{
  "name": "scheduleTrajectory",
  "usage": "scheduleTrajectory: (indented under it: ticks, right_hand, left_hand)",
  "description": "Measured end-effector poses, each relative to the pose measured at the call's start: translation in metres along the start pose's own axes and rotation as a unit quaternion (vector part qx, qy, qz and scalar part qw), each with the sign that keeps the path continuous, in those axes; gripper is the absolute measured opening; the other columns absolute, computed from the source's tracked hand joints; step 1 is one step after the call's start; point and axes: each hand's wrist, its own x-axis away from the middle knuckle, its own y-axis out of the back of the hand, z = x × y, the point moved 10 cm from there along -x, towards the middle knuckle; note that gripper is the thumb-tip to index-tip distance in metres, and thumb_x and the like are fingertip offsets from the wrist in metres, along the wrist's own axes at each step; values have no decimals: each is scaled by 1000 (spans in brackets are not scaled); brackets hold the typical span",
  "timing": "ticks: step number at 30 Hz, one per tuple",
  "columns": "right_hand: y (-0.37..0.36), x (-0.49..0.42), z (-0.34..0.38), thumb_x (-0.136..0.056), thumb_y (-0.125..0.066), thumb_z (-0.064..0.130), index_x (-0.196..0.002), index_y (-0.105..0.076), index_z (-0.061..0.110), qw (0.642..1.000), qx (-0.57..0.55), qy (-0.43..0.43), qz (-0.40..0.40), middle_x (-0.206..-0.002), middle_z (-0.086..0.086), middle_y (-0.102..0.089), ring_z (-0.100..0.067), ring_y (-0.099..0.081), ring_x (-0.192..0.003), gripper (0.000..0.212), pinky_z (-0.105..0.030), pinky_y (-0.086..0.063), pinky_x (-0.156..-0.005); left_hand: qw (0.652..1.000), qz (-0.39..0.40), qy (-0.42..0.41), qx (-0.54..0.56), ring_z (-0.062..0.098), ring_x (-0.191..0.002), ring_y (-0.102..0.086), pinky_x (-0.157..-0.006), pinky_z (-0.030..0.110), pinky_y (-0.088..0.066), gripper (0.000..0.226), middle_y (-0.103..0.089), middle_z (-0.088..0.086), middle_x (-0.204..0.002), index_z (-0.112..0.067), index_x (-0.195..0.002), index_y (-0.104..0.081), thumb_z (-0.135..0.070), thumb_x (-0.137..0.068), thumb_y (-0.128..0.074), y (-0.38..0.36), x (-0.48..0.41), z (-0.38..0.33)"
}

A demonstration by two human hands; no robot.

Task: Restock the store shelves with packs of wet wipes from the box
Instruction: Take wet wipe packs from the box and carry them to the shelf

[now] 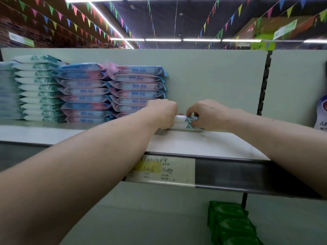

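Two white-and-teal wet wipe packs (183, 123) lie stacked on the white top shelf (194, 144), just right of the blue-and-pink "999" pack stacks (138, 89). My left hand (161, 114) grips the left end of the two packs. My right hand (208, 114) grips their right end, fingers curled over the top. Further left stand another blue-and-pink stack (85, 92) and a tall stack of white-and-teal packs (39, 89). The box is out of view.
The shelf to the right of my hands is bare up to a slotted black upright (264, 82). A white-and-blue bag (322, 114) stands at the far right. Green packs (231, 223) sit on the shelf below. A price label (161, 170) is on the shelf's front rail.
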Motion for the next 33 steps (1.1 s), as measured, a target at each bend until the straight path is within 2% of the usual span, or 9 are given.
scheduleTrajectory:
  ticks: [7,11,15,18,20,22,26,30,33]
  right_hand:
    - [18,4,26,-86,-63,33,-123,-59,20,997,73,19,33,-109,-6,-65,-28,-60,-101,39,-32,-49,-79]
    - [40,6,56,-86,-62,36,-123,-59,16,997,62,43,-7,-116,-7,-64,-30,-60,-104,42,-32,-52,-82]
    - [61,13,99,-86,-60,32,-108,-61,17,994,44,84,-50,-104,-4,-65,-25,-59,-86,26,-27,-44,-62]
    - [78,21,137,-87,-61,34,-111,-62,16,988,13,131,-82,-106,-4,-65,-24,-61,-92,30,-31,-53,-71]
    - [87,28,162,-88,-61,33,-105,-63,15,982,-5,164,-95,-103,-4,-65,-24,-61,-90,25,-33,-54,-73]
    - [95,39,188,-89,-61,34,-92,-59,16,974,-22,199,-105,-101,-4,-64,-23,-58,-85,18,-30,-47,-67]
    - [112,69,239,-88,-61,35,-117,-60,16,952,-72,265,-138,-117,-7,-63,-27,-60,-100,34,-29,-44,-72]
    - [122,114,293,-87,-60,34,-122,-59,19,921,-120,339,-149,-119,-8,-62,-27,-60,-105,38,-28,-43,-76]
    - [124,159,337,-89,-59,34,-122,-58,18,895,-154,398,-131,-116,-7,-62,-25,-59,-97,37,-28,-43,-73]
  left_hand:
    - [999,15,28,-4,23,-90,-56,-65,32,-39,33,-62,1,-105,-21,-118,-59,-22,-85,-62,16,14,7]
    - [996,15,89,-21,24,-85,-49,-70,33,-36,29,-55,1,-96,-18,-117,-57,-22,-88,-59,36,42,37]
    - [988,11,147,-52,24,-90,-54,-74,36,-41,27,-62,1,-108,-17,-117,-57,-23,-90,-57,58,82,72]
    - [976,12,202,-82,25,-92,-55,-75,36,-41,22,-56,1,-99,-18,-112,-57,-23,-90,-58,77,119,94]
    - [967,14,237,-91,26,-97,-57,-80,37,-45,28,-60,4,-107,-16,-116,-58,-24,-90,-60,87,144,108]
    - [957,20,271,-99,26,-97,-57,-80,35,-46,28,-62,6,-114,-16,-116,-58,-23,-89,-60,97,172,120]
    - [927,34,356,-116,28,-106,-58,-87,35,-49,32,-61,7,-118,-17,-117,-60,-23,-86,-63,116,241,138]
    - [886,65,435,-147,27,-96,-57,-79,34,-50,28,-62,9,-112,-15,-112,-60,-18,-84,-65,134,320,142]
    - [850,94,488,-175,23,-86,-50,-68,33,-43,22,-57,5,-100,-16,-109,-58,-18,-88,-64,152,383,133]
